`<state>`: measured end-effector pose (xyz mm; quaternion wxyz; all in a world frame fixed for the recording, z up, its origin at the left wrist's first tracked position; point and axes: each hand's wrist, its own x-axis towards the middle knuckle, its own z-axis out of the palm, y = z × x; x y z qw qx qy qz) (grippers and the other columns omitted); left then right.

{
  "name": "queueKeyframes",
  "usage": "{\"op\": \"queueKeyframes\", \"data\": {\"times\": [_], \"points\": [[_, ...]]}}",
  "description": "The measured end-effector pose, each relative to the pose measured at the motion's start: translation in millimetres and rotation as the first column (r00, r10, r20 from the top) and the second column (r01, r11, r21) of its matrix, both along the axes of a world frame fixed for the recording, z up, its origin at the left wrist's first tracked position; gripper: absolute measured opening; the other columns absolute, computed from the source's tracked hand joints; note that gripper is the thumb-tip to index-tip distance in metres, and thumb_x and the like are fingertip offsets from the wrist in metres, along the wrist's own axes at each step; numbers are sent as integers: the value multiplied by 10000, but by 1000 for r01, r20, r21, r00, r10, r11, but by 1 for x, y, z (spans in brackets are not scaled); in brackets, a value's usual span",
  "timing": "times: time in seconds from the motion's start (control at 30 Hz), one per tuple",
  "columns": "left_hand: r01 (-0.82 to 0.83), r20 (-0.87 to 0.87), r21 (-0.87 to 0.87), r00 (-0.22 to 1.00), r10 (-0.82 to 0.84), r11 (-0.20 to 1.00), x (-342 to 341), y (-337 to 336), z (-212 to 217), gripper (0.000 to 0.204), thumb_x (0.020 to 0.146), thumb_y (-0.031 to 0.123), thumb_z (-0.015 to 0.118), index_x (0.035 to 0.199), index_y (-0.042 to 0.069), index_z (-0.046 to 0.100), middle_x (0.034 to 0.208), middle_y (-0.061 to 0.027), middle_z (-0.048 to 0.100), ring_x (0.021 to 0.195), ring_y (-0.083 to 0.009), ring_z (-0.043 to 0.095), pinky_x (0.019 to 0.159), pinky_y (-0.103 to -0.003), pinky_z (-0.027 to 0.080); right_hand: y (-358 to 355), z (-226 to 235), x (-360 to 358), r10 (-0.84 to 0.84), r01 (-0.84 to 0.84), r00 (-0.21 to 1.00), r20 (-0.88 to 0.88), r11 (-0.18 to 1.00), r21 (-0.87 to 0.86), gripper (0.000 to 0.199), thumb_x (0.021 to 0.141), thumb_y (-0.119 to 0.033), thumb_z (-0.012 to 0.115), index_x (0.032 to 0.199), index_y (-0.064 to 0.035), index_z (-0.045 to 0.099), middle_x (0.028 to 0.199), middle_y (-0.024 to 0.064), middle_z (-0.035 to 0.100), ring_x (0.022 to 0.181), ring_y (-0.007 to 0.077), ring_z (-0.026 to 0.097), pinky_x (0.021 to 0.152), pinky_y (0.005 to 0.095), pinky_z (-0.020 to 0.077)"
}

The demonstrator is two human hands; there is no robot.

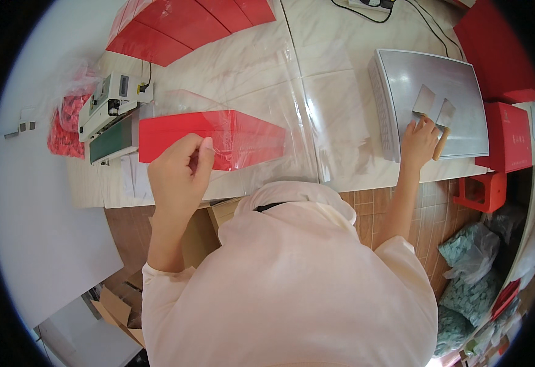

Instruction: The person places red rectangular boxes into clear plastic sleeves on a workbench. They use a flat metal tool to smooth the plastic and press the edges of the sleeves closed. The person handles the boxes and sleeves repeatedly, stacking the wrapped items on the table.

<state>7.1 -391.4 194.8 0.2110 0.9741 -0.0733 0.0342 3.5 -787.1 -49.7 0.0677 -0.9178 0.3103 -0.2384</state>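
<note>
Bright light glares off the clear film (316, 137) and grey plate (464, 92), while straight edges bow toward blackened corners.

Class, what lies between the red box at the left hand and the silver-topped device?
In the head view, clear plastic film lies there, over the pale tabletop.

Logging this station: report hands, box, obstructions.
Left hand curled by red box. Right hand at wooden-handled scraper on silver plate. Clear film over box's right part.
</note>
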Motion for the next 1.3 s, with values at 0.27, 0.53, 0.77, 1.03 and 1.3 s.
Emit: {"op": "queueKeyframes", "data": {"times": [0.27,0.53,0.77,1.03,1.3], "points": [[-68,96,115,994,57,991,7,-26,0,271,925,269,659,788,37,632,583,-24,554,487,-93,454,480,-274,362,-12,2,14,-117,156,960,-256,978,137,283,891,-259,626,988,-7,541,927,208,672,851,360,676,672,478,537],[-158,117,37,981,152,987,8,-14,-7,234,928,251,659,798,58,636,540,-26,504,451,-113,439,459,-291,337,-4,12,4,-3,-9,999,45,968,252,282,959,-265,554,1031,6,535,828,174,690,796,355,673,667,447,518],[-138,150,-7,979,138,990,12,8,-23,203,949,235,631,858,54,613,642,-60,581,538,-153,534,522,-292,410,51,78,0,340,-452,892,299,641,620,278,975,-272,616,1019,2,604,702,34,581,648,83,484,614,241,433],[-99,137,25,986,95,995,14,24,-42,190,955,216,605,882,45,570,730,-97,611,620,-248,583,568,-326,443,103,167,-3,829,-789,456,324,208,578,234,873,-198,738,965,-13,628,612,58,544,503,132,457,488,266,387],[-93,136,-43,986,98,995,14,28,-46,196,948,208,607,848,49,547,729,-91,596,621,-263,571,562,-352,435,121,206,5,956,-895,235,173,144,421,209,856,-218,739,896,-48,625,624,64,597,500,227,540,469,315,408]]}}
